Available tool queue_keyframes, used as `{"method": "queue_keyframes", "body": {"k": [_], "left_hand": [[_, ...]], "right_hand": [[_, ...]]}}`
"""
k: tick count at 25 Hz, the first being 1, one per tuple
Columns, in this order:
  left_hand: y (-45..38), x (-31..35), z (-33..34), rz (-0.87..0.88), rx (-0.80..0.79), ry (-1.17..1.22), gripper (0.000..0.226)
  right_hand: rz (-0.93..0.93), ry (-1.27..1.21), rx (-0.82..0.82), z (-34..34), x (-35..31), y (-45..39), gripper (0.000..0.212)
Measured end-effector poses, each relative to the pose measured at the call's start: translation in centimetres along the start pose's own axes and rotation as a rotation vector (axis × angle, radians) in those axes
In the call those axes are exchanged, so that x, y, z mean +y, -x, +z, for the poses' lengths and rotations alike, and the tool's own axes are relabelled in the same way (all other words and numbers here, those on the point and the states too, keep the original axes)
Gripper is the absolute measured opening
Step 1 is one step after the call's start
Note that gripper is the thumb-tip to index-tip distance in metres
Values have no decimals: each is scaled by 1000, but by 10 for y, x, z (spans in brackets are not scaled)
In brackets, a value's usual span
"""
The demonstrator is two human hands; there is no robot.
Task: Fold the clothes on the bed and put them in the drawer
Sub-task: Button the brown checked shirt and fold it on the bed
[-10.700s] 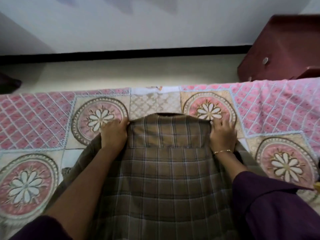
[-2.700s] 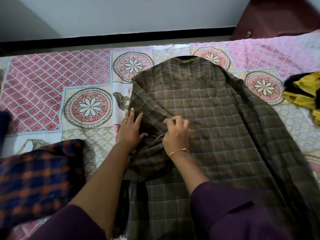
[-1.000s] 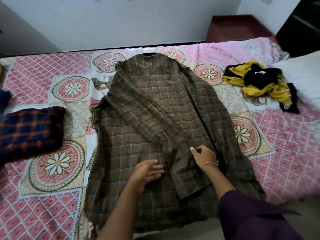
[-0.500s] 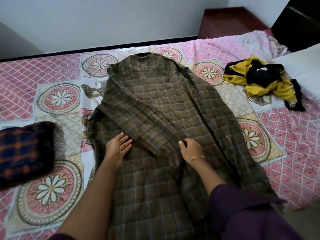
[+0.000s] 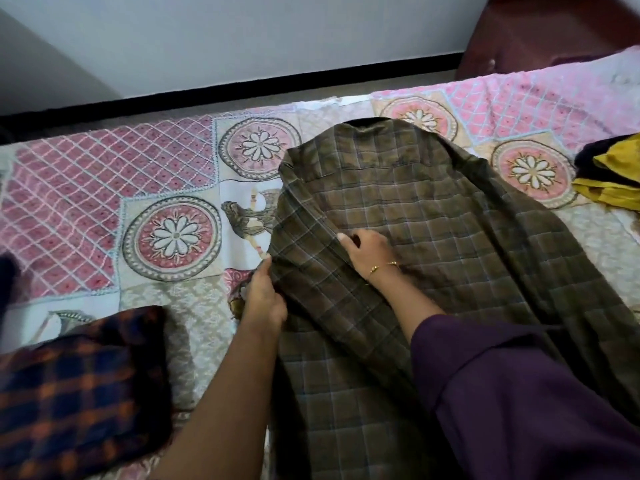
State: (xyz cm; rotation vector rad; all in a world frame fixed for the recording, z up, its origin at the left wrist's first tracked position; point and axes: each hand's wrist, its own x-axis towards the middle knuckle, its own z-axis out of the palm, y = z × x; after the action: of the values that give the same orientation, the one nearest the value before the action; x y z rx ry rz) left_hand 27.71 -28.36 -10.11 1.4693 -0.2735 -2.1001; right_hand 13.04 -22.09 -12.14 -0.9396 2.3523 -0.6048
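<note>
A large brown checked shirt (image 5: pixel 433 216) lies spread on the bed, collar toward the far edge, its left sleeve folded diagonally across the back. My left hand (image 5: pixel 263 299) is at the shirt's left edge, fingers tucked under the folded cloth. My right hand (image 5: pixel 367 247), with a gold bangle, grips the edge of the folded sleeve with curled fingers. The lower shirt is partly hidden by my purple sleeve (image 5: pixel 526 403).
A folded navy and orange checked garment (image 5: pixel 79 382) lies at the near left. A yellow and black garment (image 5: pixel 613 171) is bunched at the right edge. The pink patterned bedsheet (image 5: pixel 104 202) covers the bed. A dark red cabinet (image 5: pixel 540 32) stands beyond the far right corner.
My view has closed in on the shirt. My left hand moved from lying flat on the cloth to the shirt's left edge. My right hand moved up along the folded sleeve.
</note>
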Motion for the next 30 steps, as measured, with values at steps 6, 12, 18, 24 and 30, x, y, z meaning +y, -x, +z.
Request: {"method": "queue_keyframes", "body": {"k": [6,12,18,24,30], "left_hand": [[-20,33,-4,-161,120,112,38],[-57,59,-19,-130,407,269,34],[-46,56,-18,28,519,232,18],[-46,34,-25,271,497,-37,6],[-52,28,-37,398,455,-103,23]], "right_hand": [[-127,-118,-208,25,-74,-66,42],[-244,-28,70,55,-109,-110,26],[-354,273,157,72,-116,-122,29],[-204,305,141,70,-122,-116,32],[-255,159,116,62,-127,-117,21]]}}
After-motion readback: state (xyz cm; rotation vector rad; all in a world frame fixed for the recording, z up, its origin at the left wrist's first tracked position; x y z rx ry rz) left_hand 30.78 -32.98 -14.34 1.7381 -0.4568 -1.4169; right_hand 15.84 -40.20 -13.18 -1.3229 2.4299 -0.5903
